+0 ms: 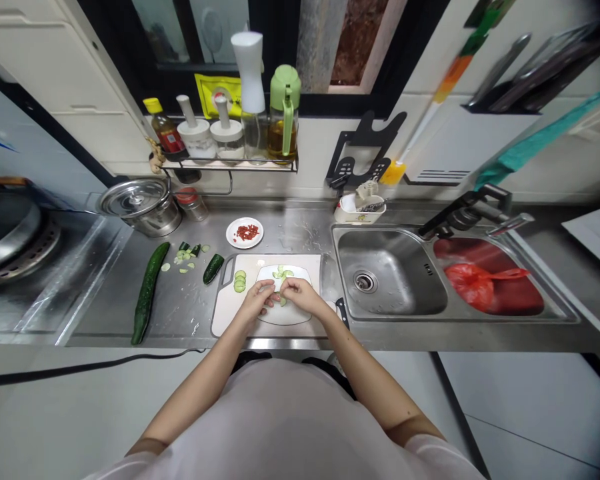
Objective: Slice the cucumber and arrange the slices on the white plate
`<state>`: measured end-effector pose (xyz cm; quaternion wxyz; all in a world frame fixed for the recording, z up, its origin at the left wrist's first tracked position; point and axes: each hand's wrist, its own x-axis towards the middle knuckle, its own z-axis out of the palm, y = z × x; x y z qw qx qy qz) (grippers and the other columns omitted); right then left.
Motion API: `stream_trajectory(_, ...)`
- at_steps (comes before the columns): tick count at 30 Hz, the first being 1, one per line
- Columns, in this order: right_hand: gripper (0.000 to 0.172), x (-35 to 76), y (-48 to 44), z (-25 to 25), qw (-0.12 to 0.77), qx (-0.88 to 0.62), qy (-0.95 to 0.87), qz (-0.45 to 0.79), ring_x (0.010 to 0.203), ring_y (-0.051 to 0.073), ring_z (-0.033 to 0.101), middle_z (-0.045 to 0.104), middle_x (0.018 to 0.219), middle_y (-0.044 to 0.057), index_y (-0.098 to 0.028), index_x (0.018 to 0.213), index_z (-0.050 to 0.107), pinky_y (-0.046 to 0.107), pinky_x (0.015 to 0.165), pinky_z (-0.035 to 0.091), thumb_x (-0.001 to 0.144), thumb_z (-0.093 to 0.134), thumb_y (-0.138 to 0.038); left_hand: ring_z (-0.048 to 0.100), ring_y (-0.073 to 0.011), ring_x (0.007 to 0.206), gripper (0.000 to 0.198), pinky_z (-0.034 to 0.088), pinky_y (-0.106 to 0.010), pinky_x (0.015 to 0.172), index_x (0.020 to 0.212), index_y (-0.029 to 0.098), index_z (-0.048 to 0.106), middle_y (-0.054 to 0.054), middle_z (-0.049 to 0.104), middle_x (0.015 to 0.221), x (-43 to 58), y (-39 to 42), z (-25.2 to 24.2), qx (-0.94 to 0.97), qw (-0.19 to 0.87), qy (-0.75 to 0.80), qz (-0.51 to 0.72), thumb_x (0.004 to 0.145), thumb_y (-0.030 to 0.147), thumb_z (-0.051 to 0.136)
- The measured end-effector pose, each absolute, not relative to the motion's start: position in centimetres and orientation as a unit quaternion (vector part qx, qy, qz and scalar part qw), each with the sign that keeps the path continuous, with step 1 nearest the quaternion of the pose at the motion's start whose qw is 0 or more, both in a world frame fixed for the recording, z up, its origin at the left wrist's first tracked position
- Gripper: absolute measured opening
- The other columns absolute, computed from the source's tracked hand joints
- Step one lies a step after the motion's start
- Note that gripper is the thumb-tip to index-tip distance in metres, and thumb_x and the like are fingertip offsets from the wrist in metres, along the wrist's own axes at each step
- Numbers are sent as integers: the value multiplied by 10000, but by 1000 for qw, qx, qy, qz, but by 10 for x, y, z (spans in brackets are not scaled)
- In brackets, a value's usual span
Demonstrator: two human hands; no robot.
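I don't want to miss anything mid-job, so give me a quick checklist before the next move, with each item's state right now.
1. Plate lies on the cutting board: ok, beneath the hands.
2. Stacked cucumber slices are on the board: ok, left of the plate.
3. Left hand and right hand are over the plate: ok, but what each grips, cannot tell.
4. Knife is safely placed: cannot tell; its black handle shows by the board's right edge, the blade's lie is unclear.
5. Counter is free of loose pieces: not ok, cucumber scraps lie left of the board.
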<state>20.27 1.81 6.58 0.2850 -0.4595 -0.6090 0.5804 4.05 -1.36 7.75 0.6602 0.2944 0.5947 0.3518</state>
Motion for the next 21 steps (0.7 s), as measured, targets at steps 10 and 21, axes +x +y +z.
stream_trajectory(10,96,211,11,45,246,-481,-622,567,656,115,569,649,697,-8,-160,705,649,208,647,430,740,573,-207,487,-74,532,586,296,-178,494,1113,170,562,69,564,594,37,-7,58,345,645,571,373,572,291,752)
stream_trajectory(21,125,210,-5,29,156,-530,-666,501,604,104,537,639,646,-18,-164,708,696,193,567,362,744,577,-172,516,-85,579,512,396,-209,593,1083,170,602,61,569,640,30,-7,21,478,590,579,297,603,271,748)
